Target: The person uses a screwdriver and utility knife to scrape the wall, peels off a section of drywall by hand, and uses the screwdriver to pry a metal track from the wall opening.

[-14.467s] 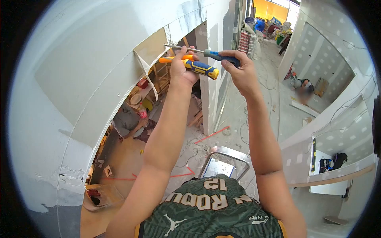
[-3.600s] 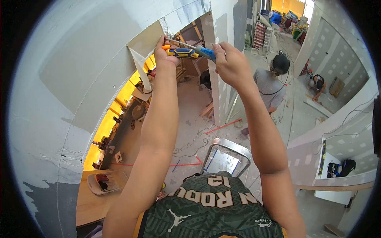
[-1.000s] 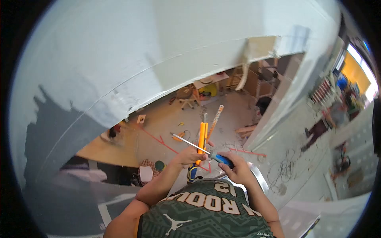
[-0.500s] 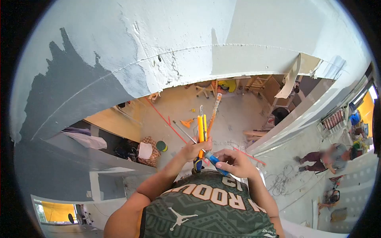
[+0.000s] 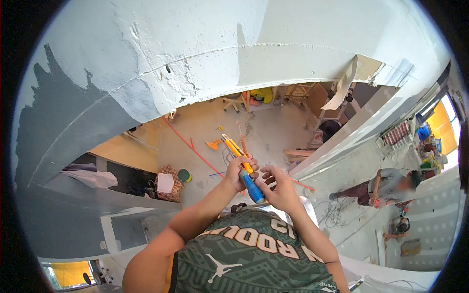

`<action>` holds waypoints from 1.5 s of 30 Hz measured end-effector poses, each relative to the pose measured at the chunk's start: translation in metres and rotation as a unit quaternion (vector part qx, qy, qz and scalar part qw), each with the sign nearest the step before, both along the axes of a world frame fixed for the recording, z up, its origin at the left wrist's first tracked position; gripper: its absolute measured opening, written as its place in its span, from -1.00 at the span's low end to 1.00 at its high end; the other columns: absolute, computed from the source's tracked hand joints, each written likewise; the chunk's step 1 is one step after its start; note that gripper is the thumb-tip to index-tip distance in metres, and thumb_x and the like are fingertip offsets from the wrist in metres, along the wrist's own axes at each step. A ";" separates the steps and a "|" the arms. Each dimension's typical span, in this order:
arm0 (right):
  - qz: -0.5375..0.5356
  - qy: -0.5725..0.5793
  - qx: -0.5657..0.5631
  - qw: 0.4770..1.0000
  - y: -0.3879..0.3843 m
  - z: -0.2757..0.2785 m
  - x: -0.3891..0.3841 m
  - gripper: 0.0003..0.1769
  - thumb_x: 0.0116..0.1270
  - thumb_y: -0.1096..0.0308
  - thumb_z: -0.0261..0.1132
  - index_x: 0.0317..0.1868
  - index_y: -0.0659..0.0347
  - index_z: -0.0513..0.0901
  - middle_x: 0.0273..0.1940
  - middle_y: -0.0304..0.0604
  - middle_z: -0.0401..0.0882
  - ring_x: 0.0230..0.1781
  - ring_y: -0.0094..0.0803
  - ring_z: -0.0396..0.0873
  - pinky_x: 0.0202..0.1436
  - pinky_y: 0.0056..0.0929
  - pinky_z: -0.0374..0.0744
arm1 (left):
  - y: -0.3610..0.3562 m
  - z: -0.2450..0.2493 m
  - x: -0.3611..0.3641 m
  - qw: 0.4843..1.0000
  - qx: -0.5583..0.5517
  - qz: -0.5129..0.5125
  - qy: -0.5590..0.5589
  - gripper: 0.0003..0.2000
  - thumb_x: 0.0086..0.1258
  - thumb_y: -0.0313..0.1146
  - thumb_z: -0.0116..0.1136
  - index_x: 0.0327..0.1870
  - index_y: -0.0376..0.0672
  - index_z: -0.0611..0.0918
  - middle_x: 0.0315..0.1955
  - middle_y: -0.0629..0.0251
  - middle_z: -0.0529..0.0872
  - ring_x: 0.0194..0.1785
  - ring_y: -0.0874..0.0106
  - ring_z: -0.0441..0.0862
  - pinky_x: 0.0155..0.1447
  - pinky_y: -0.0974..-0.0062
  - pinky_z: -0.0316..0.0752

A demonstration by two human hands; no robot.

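My left hand (image 5: 238,172) is shut around a bundle of tools in front of my chest. An orange and yellow utility knife (image 5: 231,147) and a thin saw blade (image 5: 241,140) stick out above its fingers, pointing up and left. Below that fist a blue screwdriver handle (image 5: 253,187) slants down to the right. My right hand (image 5: 277,189) is beside it, with thumb and fingertips on the handle. The screwdriver's shaft is hidden behind my left hand. I stand high up, close under a white plastered soffit (image 5: 205,53).
Torn drywall paper (image 5: 342,90) hangs at the soffit's right end. Far below lie a dusty floor with red tape lines (image 5: 188,149), an orange tool (image 5: 213,144), a green bucket (image 5: 184,175) and cables. Another person (image 5: 386,183) bends over on the right. A ladder's metal top (image 5: 309,207) shows behind my right arm.
The bundle in my left hand has tilted from upright to up-left. The screwdriver has swung in line with it, its shaft no longer sticking out. My view shifted slightly right.
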State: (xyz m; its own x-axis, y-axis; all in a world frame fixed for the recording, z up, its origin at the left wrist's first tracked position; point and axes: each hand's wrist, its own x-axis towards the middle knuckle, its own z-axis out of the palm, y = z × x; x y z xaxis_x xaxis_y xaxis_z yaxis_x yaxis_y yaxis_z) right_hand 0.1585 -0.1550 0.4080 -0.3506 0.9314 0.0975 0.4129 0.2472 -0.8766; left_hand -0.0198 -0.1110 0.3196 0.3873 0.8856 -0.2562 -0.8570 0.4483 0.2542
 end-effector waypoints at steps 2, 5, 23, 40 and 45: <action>-0.006 -0.011 -0.035 0.999 -0.001 -0.002 0.003 -0.61 0.29 0.26 0.41 0.04 0.29 0.58 -0.25 0.04 0.66 -0.32 -0.20 0.71 -0.19 -0.31 0.65 | -0.002 -0.004 0.007 1.000 -0.013 0.015 -0.003 -0.85 0.23 -0.41 0.13 -0.23 -0.05 0.44 -0.46 0.38 0.47 -0.36 0.48 0.49 -0.41 0.53 0.41; 0.015 -0.067 -0.099 0.993 0.006 -0.019 0.016 -0.62 0.29 0.30 0.40 0.04 0.28 0.56 -0.30 0.00 0.66 -0.34 -0.28 0.70 -0.25 -0.33 0.64 | -0.003 -0.007 0.016 0.999 0.000 0.043 -0.032 -0.79 0.24 -0.38 0.13 -0.11 -0.07 0.50 -0.39 0.33 0.54 -0.29 0.43 0.50 -0.23 0.41 0.46; 0.062 -0.180 -0.055 0.980 -0.024 0.016 0.080 -0.64 0.28 0.26 0.35 -0.10 0.35 0.48 -0.27 0.30 0.63 -0.23 0.27 0.61 -0.18 0.11 0.52 | 0.023 -0.028 -0.065 0.974 0.051 0.198 -0.096 -0.72 0.03 -0.34 0.22 -0.17 -0.04 0.59 -0.26 0.31 0.57 -0.24 0.40 0.49 -0.11 0.40 0.43; -0.210 -0.055 0.308 0.926 -0.013 0.129 0.069 -0.45 0.23 0.50 0.33 0.27 0.28 0.52 -0.11 0.15 0.65 -0.19 -0.05 0.66 -0.02 -0.34 0.59 | 0.004 -0.006 -0.052 0.983 0.033 0.180 0.026 -0.73 0.05 -0.53 0.12 -0.20 0.02 0.51 -0.38 0.45 0.56 -0.26 0.42 0.51 -0.21 0.34 0.41; -0.175 -0.046 0.309 0.934 -0.013 0.138 0.057 -0.44 0.24 0.48 0.34 0.29 0.25 0.52 -0.26 0.08 0.60 -0.32 -0.10 0.61 -0.17 -0.28 0.57 | 0.000 0.001 -0.038 0.973 0.007 0.227 0.031 -0.69 0.01 -0.56 0.07 -0.20 0.03 0.50 -0.39 0.44 0.56 -0.24 0.43 0.50 -0.10 0.28 0.42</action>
